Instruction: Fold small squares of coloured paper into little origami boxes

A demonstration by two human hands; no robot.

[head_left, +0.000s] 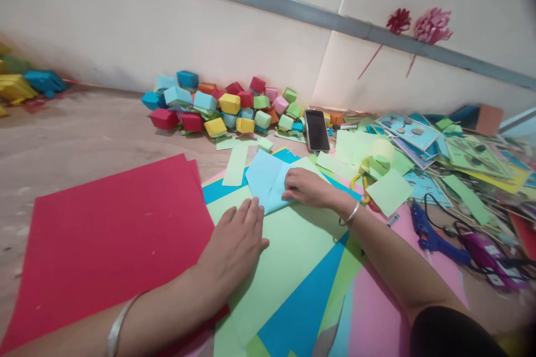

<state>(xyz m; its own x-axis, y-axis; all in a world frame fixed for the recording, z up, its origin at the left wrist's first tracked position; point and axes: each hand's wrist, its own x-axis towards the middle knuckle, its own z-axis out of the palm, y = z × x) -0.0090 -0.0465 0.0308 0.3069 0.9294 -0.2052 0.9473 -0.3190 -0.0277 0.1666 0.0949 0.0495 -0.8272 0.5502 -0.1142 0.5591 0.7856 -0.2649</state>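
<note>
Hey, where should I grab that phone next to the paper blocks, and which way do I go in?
I'd take the phone by its two long edges near the lower end, coming from your side, probably with your right hand, which is nearer. That end points toward you, while colored paper blocks crowd its left side.

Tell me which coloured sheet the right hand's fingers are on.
The light blue sheet: it is folded, unlike the flat pale green sheet beneath it and the large red sheet to the left.
</note>
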